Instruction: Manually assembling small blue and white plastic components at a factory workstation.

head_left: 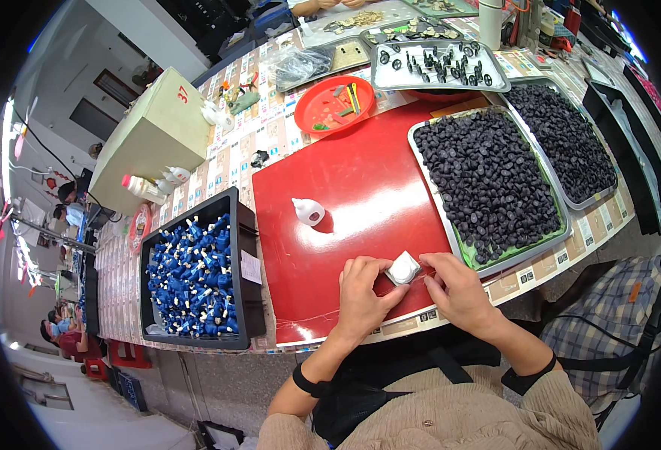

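Note:
Near the front edge of a red board (360, 165), a small white squarish piece with a rounded raised part (403, 270) is between my two hands. My left hand (364, 298) pinches its left side with thumb and forefinger. From the right, my right hand (459, 291) closes its fingertips on the opposite edge. What lies under the piece is hidden. Beyond my left hand, a small white squeeze bottle (308, 211) sits on the board, its nozzle pointing away to the left.
A black bin (248, 300) of small blue figures stands at left. At right are a tray of dark oval pieces (488, 180) and another like it (559, 139). Farther back are a red round plate (308, 112) and a tray of black wheeled parts (435, 64).

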Motion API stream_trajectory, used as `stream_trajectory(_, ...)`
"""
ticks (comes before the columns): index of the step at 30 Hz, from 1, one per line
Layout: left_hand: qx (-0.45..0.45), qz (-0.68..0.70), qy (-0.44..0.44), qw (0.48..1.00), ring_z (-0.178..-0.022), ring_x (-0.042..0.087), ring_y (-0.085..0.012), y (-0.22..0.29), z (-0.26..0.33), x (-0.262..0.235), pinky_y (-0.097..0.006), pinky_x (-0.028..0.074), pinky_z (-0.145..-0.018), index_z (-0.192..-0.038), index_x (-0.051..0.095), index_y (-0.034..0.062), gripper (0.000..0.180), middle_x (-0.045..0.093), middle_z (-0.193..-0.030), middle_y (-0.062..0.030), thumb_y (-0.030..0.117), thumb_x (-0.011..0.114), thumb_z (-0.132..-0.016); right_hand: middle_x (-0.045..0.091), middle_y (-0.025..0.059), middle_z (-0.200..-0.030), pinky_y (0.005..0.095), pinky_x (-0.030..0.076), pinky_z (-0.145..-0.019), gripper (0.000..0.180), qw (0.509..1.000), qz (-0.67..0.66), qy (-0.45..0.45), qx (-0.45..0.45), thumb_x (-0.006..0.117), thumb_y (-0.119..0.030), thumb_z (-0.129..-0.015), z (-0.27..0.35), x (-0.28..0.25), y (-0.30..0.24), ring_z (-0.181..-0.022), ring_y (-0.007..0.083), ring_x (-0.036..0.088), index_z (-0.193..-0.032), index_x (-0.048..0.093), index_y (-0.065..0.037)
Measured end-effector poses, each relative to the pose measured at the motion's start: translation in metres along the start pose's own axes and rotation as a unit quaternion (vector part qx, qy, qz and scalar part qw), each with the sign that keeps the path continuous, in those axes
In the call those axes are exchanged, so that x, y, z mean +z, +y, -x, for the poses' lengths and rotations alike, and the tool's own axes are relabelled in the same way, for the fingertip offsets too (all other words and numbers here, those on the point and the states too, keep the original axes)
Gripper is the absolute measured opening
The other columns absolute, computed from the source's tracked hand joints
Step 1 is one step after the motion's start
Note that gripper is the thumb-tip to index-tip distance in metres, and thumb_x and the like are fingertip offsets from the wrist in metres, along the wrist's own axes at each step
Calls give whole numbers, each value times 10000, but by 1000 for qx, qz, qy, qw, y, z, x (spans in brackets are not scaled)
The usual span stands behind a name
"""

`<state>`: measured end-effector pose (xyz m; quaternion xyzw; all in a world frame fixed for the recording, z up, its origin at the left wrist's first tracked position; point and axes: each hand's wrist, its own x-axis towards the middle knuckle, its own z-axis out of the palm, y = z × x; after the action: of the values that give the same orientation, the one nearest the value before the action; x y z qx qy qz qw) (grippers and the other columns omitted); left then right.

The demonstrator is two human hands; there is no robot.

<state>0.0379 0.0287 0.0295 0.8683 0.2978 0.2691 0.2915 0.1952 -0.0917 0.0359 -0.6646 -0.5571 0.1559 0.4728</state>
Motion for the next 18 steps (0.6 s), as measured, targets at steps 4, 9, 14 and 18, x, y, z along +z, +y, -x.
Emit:
stream_trajectory(4, 8, 24, -16, 1000, -939, 548, -251, -4, -3, -1, -363, 449, -841, -1021, 686, 61, 397, 610, -963, -73, 125, 836, -660, 613, 172, -1017, 359, 506, -720, 343, 1000, 5, -17, 18, 619, 25, -842, -2, 1, -4, -805, 289, 617, -1181, 562, 18)
stream_trajectory(9, 16, 32, -27, 999, -942, 548, -259, -7, -7, -2, -364, 451, -842, -1032, 683, 57, 400, 610, -977, -78, 122, 831, -666, 616, 177, -1007, 395, 520, -769, 338, 998, 13, -30, 46, 614, 14, -842, -4, 0, -7, -877, 336, 639, -1176, 562, -3)
stream_trajectory(14, 29, 22, -21, 999, -953, 549, -273, -10, -4, -3, -369, 447, -855, -1041, 678, 52, 404, 605, -977, -95, 140, 826, -675, 613, 135, -956, 323, 490, -665, 355, 1000, 11, 6, 13, 667, 23, -804, 0, 6, -2, -682, 229, 580, -1149, 585, 11)
stream_trajectory(18, 42, 32, -5, 999, -976, 543, -280, -19, 4, -2, -377, 442, -870, -1057, 675, 56, 417, 601, -1003, -99, 177, 822, -686, 634, 115, -931, 289, 477, -613, 307, 999, -5, 25, 30, 673, 24, -808, 5, 11, -2, -664, 185, 588, -1109, 618, -2)
